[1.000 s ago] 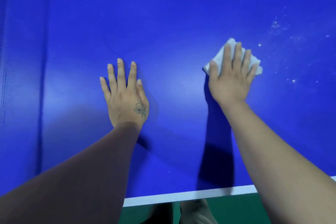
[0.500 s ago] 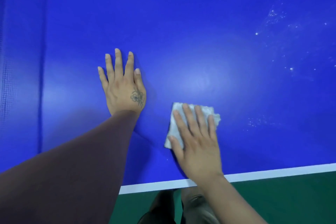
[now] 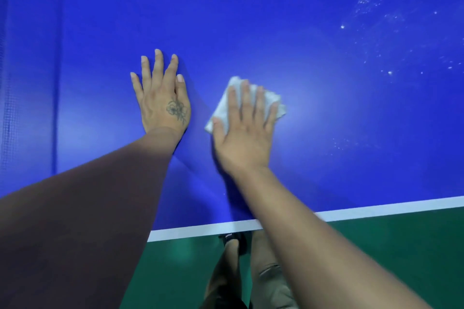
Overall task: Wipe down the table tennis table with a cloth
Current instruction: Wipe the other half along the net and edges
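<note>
Right hand [image 3: 244, 130] presses flat, fingers straight, on the white cloth [image 3: 223, 108] mid-frame, left hand [image 3: 162, 98] splayed flat on the blue table [image 3: 251, 20] beside it.

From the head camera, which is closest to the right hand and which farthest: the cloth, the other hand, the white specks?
1. Cloth, directly under the right hand.
2. Left hand, flat on the table just to its left.
3. White specks, far off to the right.

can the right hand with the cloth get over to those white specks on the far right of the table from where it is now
Probably yes. The right hand presses the cloth flat, and only bare blue table lies between it and the white specks.
</note>
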A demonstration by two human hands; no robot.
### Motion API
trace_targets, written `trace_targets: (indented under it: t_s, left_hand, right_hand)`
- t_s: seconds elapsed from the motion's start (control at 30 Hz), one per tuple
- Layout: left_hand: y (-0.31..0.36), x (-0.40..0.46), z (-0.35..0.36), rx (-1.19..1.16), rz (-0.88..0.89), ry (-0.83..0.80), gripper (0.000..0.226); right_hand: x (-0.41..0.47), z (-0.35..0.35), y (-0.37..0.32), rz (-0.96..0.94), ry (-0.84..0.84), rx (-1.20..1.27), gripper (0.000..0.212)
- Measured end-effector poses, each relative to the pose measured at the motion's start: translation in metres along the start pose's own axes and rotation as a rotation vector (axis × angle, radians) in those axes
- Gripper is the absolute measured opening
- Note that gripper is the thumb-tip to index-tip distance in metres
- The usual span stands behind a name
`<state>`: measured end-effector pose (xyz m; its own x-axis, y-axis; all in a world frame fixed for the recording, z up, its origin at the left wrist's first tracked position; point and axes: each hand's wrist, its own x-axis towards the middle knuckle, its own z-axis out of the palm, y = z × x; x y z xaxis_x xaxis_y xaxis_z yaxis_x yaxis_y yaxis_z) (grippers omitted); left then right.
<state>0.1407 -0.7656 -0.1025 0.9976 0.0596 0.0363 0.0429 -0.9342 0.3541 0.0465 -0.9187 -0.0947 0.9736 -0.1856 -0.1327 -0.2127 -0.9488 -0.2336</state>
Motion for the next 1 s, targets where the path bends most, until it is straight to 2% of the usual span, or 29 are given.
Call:
trace_targets:
  t_s: [0.13, 0.3, 0.47, 0.6, 0.67, 0.73, 0.8, 0.9, 1.0]
  left_hand:
    - [-0.001, -0.001, -0.002, 0.007, 0.016, -0.013, 0.056]
    - [0.003, 0.000, -0.003, 0.001, 0.002, -0.027, 0.054]
    - [0.034, 0.000, -0.006, 0.064, -0.108, -0.049, 0.054]
    - [0.061, -0.013, 0.001, -0.020, 0.017, -0.023, 0.055]
    - [0.071, -0.020, 0.006, -0.075, 0.079, -0.034, 0.054]
    - [0.083, -0.024, 0.011, -0.112, 0.104, -0.052, 0.054]
    - [0.095, -0.022, 0.015, -0.131, 0.117, -0.054, 0.054]
    - [0.118, -0.016, 0.021, -0.091, 0.138, -0.051, 0.057]
    - [0.144, -0.008, 0.033, -0.039, 0.158, -0.065, 0.060]
  right_hand:
    - [-0.081, 0.009, -0.020, -0.264, -0.111, 0.040, 0.072]
    - [-0.150, -0.002, 0.056, -0.291, -0.162, -0.062, 0.070]
    - [-0.145, -0.032, 0.152, -0.041, -0.104, -0.081, 0.068]
    - [-0.073, -0.041, 0.181, 0.230, -0.010, -0.086, 0.070]
    - [-0.026, -0.040, 0.174, 0.284, -0.009, -0.051, 0.071]
    - [0.009, -0.038, 0.156, 0.219, -0.019, -0.041, 0.070]
    - [0.020, -0.034, 0.131, 0.071, -0.027, -0.055, 0.070]
    - [-0.008, -0.032, 0.112, -0.118, -0.042, -0.067, 0.071]
    - [-0.052, -0.034, 0.126, -0.247, -0.089, -0.062, 0.072]
